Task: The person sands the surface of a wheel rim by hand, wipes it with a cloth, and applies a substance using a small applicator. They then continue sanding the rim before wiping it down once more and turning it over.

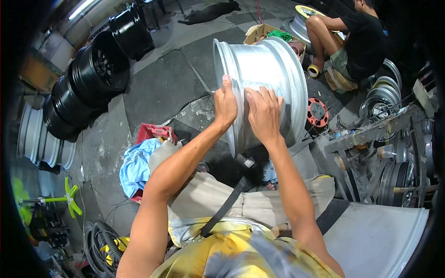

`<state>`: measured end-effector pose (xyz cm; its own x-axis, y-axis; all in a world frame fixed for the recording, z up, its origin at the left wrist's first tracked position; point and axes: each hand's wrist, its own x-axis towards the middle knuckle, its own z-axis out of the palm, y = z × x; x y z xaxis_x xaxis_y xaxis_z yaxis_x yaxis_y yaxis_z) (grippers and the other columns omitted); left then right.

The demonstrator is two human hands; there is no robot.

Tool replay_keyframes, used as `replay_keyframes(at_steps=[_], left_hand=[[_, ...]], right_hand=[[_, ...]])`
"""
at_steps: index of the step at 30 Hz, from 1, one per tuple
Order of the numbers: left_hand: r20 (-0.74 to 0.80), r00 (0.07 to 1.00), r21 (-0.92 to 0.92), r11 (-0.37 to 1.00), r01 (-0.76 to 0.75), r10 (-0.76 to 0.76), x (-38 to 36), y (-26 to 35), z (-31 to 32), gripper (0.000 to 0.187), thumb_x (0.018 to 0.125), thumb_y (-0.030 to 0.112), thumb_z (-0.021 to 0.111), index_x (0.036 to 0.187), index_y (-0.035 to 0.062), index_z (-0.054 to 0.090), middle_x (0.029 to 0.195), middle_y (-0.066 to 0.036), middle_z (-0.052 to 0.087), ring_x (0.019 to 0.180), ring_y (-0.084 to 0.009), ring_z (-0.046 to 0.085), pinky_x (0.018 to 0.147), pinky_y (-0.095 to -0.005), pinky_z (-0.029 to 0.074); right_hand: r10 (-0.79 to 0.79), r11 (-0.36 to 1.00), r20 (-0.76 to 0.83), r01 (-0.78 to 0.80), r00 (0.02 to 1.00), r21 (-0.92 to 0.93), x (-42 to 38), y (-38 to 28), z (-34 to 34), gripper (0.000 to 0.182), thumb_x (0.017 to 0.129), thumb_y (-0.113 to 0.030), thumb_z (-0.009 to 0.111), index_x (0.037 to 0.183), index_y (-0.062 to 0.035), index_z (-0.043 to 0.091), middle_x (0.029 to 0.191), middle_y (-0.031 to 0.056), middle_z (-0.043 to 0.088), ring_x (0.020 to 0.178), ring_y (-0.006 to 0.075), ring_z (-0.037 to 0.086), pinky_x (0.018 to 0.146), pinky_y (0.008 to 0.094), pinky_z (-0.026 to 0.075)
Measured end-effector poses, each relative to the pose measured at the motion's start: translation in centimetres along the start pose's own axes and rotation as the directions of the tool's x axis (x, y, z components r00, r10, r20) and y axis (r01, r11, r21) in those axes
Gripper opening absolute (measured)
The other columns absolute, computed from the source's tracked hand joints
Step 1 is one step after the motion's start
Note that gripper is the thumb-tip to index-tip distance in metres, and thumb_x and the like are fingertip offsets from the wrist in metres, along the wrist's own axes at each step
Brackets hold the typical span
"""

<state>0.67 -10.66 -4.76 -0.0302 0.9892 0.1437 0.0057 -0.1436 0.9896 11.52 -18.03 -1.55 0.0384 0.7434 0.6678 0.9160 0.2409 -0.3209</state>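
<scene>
A silver wheel rim (259,65) is held up in front of me on its side, its bare metal barrel facing me. My left hand (225,105) is closed around the near-left lip of the rim, thumb pointing up along the edge. Against the barrel, my right hand (265,113) presses with bent fingers held together. Whatever lies under those fingertips, if anything, is hidden. Below the rim are my legs in beige trousers (264,204), with a dark strap (225,208) across them.
Several black rims (85,76) stand at the left. A red crate (155,133) with a blue cloth (138,162) is beside my left arm. Another person (364,41) sits at upper right. A dark animal (211,12) lies far back. A metal rack (371,127) stands right.
</scene>
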Motion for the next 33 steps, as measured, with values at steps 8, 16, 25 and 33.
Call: replay_keyframes(at_steps=[8, 16, 25, 33], left_hand=[[0.002, 1.000, 0.030, 0.999, 0.015, -0.015, 0.4, 0.5, -0.3, 0.076, 0.110, 0.054, 0.027, 0.067, -0.0049, 0.050, 0.059, -0.013, 0.048, 0.066, -0.0208, 0.047, 0.066, -0.0464, 0.040], [-0.040, 0.999, 0.047, 0.999, -0.013, 0.015, 0.0, 0.8, 0.0, 0.078, 0.109, 0.057, 0.028, 0.071, -0.0062, 0.053, 0.062, -0.016, 0.052, 0.066, -0.0239, 0.050, 0.068, -0.0469, 0.042], [-0.004, 1.000, 0.006, 1.000, -0.001, 0.002, 0.6, -0.2, 0.0, 0.078, 0.109, 0.057, 0.028, 0.070, -0.0060, 0.053, 0.062, -0.016, 0.051, 0.067, -0.0237, 0.050, 0.070, -0.0465, 0.042], [0.044, 0.998, 0.031, 0.999, 0.036, -0.038, 0.4, 0.2, -0.4, 0.075, 0.109, 0.056, 0.029, 0.072, -0.0060, 0.051, 0.065, -0.016, 0.050, 0.070, -0.0230, 0.049, 0.071, -0.0468, 0.042]], right_hand=[[-0.003, 1.000, 0.015, 0.003, 1.000, -0.003, 0.1, -0.3, -0.8, 0.014, 0.095, -0.012, 0.063, 0.105, -0.0082, 0.073, 0.091, 0.0079, 0.062, 0.091, 0.0271, 0.057, 0.082, 0.0426, 0.036], [-0.018, 1.000, 0.043, 0.018, 0.999, 0.010, 0.8, 0.0, -0.8, 0.019, 0.101, -0.016, 0.058, 0.107, -0.0078, 0.074, 0.094, 0.0097, 0.064, 0.091, 0.0285, 0.058, 0.080, 0.0420, 0.037], [-0.015, 0.999, 0.022, 0.014, 1.000, 0.049, -0.5, -0.2, -1.4, 0.020, 0.099, -0.015, 0.059, 0.109, -0.0073, 0.075, 0.096, 0.0107, 0.065, 0.091, 0.0298, 0.059, 0.079, 0.0424, 0.038], [0.042, 0.969, 0.186, -0.085, 0.982, 0.232, -0.8, 0.2, -5.1, 0.019, 0.099, -0.018, 0.062, 0.110, -0.0104, 0.075, 0.092, 0.0129, 0.065, 0.085, 0.0343, 0.064, 0.075, 0.0454, 0.048]])
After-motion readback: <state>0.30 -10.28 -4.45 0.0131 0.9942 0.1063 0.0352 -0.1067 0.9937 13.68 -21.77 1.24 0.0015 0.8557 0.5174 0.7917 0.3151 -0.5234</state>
